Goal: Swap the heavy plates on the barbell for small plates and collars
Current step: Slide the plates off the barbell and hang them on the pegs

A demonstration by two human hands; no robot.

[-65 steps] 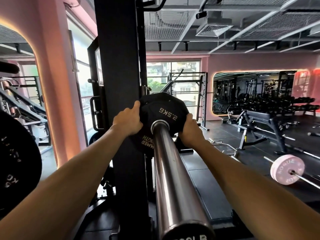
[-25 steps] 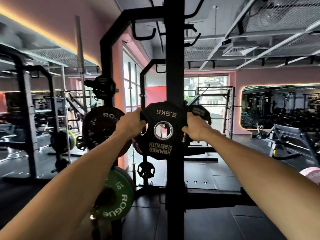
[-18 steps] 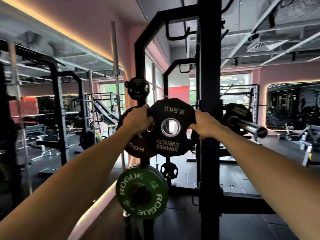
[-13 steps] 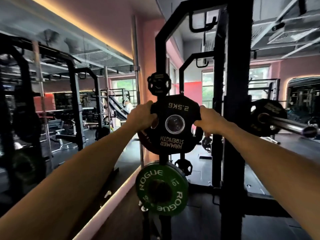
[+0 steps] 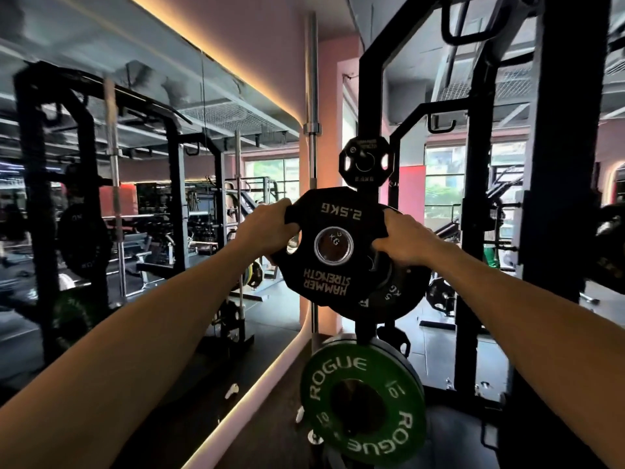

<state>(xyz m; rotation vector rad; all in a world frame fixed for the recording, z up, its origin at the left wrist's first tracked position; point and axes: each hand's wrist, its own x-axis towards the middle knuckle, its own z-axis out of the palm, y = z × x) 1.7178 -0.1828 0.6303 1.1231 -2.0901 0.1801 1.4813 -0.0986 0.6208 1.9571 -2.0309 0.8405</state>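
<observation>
Head view, centre frame: 2.5 kg plate (image 5: 333, 245), inverted, my left hand (image 5: 267, 228) and right hand (image 5: 402, 242) clamping its edges before rack-stored plate (image 5: 399, 292). Risk: bore missing the peg, plate slipping.

Two hands, the left hand (image 5: 267, 228) and right hand (image 5: 404, 243), grip one 2.5 kg plate (image 5: 333, 247). One green plate (image 5: 363, 404) and one small black plate (image 5: 365, 160) hang on the rack (image 5: 368, 96).

A green Rogue plate (image 5: 363, 399) hangs low on the black rack (image 5: 559, 198). A wall mirror (image 5: 135, 198) fills the left side, with an upright bar (image 5: 311, 96) beside it.
</observation>
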